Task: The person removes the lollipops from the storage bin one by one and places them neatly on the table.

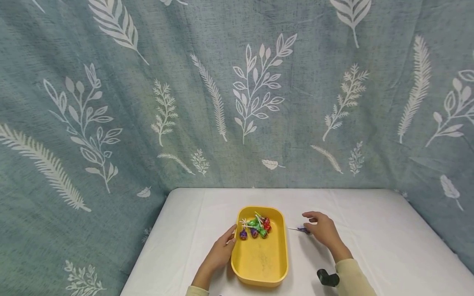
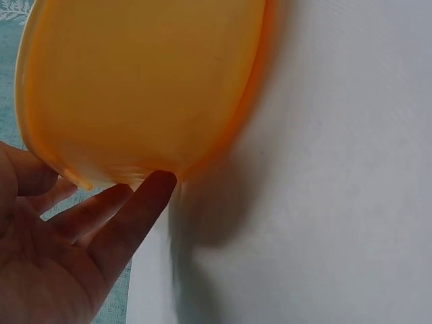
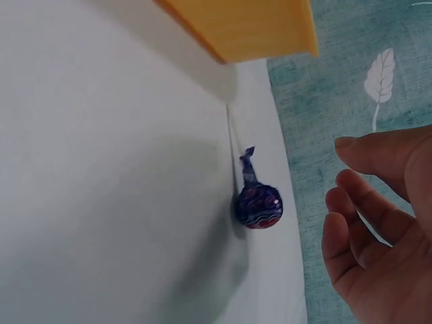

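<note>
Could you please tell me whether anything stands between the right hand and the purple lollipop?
Nothing visible does: the right wrist view shows a clear gap between the right hand and the purple lollipop. The yellow tray stands beyond the lollipop's stick, away from the hand.

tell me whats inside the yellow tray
Purple lollipops, green lollipops and red lollipops lie toward the far end of the yellow tray. Some overlap, hiding parts of others and whatever is beneath.
</note>
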`<action>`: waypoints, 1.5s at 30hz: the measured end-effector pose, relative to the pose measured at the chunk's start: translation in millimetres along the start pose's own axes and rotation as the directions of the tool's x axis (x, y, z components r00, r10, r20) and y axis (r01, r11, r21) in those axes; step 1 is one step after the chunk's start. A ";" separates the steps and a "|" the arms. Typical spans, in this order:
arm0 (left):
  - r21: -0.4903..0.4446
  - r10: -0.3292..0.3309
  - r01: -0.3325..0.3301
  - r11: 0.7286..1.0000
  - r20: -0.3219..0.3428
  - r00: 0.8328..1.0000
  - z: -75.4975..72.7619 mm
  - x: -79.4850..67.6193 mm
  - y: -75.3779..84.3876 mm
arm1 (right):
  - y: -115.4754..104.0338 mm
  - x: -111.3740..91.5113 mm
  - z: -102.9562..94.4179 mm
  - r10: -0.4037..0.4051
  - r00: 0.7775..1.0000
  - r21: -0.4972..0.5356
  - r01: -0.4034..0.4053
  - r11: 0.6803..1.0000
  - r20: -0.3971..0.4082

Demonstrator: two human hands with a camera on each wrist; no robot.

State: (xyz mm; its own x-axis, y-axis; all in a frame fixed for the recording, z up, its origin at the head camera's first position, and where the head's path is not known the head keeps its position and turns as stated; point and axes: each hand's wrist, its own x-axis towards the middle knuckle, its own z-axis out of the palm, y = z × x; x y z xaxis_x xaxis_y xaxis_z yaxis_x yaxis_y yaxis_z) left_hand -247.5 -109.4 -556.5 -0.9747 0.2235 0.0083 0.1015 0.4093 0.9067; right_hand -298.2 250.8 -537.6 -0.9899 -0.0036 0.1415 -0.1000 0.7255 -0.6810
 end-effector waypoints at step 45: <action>-0.001 0.019 -0.019 1.000 -0.005 1.000 0.4 -1.7 2.1 | -81.8 11.9 31.4 -0.049 0.995 0.119 0.039 0.992 0.084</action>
State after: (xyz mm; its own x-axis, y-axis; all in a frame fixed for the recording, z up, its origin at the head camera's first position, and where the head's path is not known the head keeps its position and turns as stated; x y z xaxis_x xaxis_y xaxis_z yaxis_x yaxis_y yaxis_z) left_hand -245.5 -108.6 -554.8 -0.9736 0.2264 0.0276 0.1196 0.4040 0.9069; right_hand -305.0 169.8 -502.9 -0.9887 -0.0975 0.1137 -0.1498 0.6374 -0.7558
